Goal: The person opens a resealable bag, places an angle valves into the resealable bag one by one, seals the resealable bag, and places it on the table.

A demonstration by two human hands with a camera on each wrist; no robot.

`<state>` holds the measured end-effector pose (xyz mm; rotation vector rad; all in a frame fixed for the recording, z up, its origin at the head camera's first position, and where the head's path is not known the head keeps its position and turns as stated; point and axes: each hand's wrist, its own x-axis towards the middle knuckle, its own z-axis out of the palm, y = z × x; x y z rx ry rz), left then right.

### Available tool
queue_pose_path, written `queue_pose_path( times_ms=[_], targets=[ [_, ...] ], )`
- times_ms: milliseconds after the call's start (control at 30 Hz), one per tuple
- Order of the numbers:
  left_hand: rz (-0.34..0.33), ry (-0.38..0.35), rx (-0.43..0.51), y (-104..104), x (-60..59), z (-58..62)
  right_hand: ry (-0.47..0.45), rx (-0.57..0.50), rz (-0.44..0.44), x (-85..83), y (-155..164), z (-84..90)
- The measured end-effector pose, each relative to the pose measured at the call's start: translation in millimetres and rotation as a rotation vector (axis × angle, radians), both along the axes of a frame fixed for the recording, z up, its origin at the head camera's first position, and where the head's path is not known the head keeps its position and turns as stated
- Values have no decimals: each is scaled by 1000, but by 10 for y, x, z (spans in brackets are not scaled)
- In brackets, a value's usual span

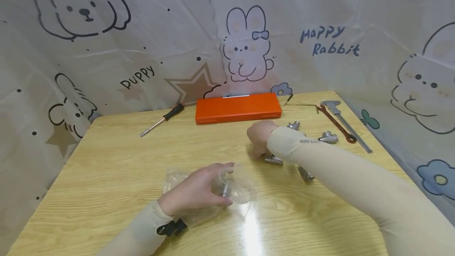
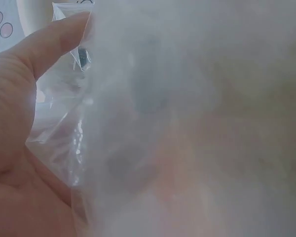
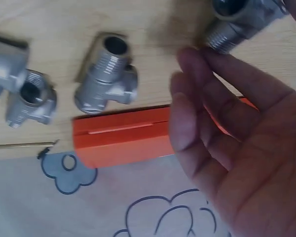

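My left hand (image 1: 195, 191) holds a clear plastic bag (image 1: 245, 194) near the front middle of the table, thumb and fingers spread around its mouth. Something shiny and metallic shows through the plastic, its shape unclear. In the left wrist view the bag (image 2: 79, 133) covers most of the picture and blurs what lies behind. Farther right, my right hand (image 1: 261, 135) reaches down to a silver tee pipe fitting (image 1: 273, 160). In the right wrist view this fitting (image 3: 237, 24) sits between the fingertips and the thumb, which is mostly cut off by the frame.
More silver fittings (image 1: 328, 137) lie around the right forearm, one (image 1: 305, 174) partly under it. An orange case (image 1: 238, 108) stands at the back edge. A screwdriver (image 1: 163, 119) lies back left; a hex key (image 1: 302, 104), wrench (image 1: 335, 123) and caliper (image 1: 350, 127) lie back right.
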<state>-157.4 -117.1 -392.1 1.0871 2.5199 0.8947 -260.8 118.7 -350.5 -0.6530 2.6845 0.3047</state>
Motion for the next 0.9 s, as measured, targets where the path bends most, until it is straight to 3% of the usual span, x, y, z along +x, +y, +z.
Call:
queue_pose_path(
  times_ms=[133, 233, 300, 433, 600, 700, 900],
  targets=[
    [-1, 8, -8, 7, 10, -13, -24, 124, 36, -8, -108, 20],
    [1, 7, -19, 2, 15, -18, -38, 104, 51, -17, -150, 23],
    [-1, 4, -17, -2, 12, -15, -54, 20, 33, -33, -145, 34],
    [-2, 14, -17, -7, -4, -7, -18, -281, 31, 8, -24, 143],
    [8, 9, -26, -5, -13, -17, 35, -594, 21, 368, 264, 286],
    [19, 6, -29, -9, -21, -16, 50, -729, 20, 641, 443, 257],
    [19, 1, -25, -11, -37, -28, 74, -821, 138, 1091, 575, 45]
  ],
)
